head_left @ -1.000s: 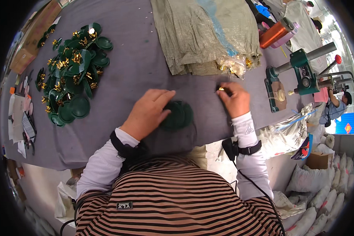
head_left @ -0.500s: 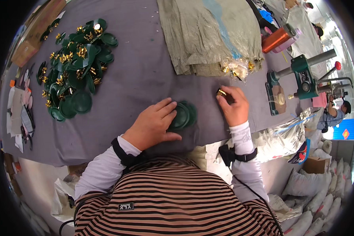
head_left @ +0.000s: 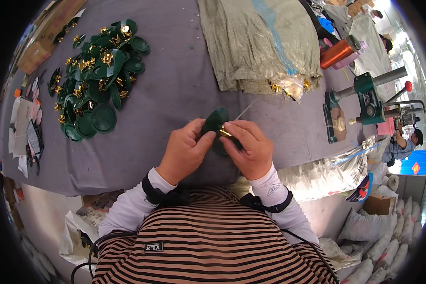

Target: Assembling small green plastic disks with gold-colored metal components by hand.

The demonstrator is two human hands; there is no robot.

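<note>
My left hand [head_left: 183, 150] pinches a dark green round disc [head_left: 217, 117] by its edge and tilts it up above the near edge of the table. In my right hand [head_left: 252, 147], thumb and fingers close on a small shiny gold metal piece [head_left: 225, 131], which is held against the disc's face. Most of that piece is hidden by the fingertips. Below the hands, part of another green disc [head_left: 219, 148] shows. Farther left lies a heap of green discs [head_left: 103, 118], many bearing gold pieces like this one [head_left: 107, 58].
A grey-green woven sack [head_left: 236, 47] lies at the back, with a clear plastic bag of gold pieces [head_left: 291, 85] at its edge. To the right stand a green hand press [head_left: 367, 99] and an orange bottle [head_left: 338, 53]. Cardboard boxes [head_left: 38, 47] line the far left.
My left hand has lifted a green disc off the table and tilted it. My right hand has moved left, bringing the gold piece against it. The view has shifted slightly.
</note>
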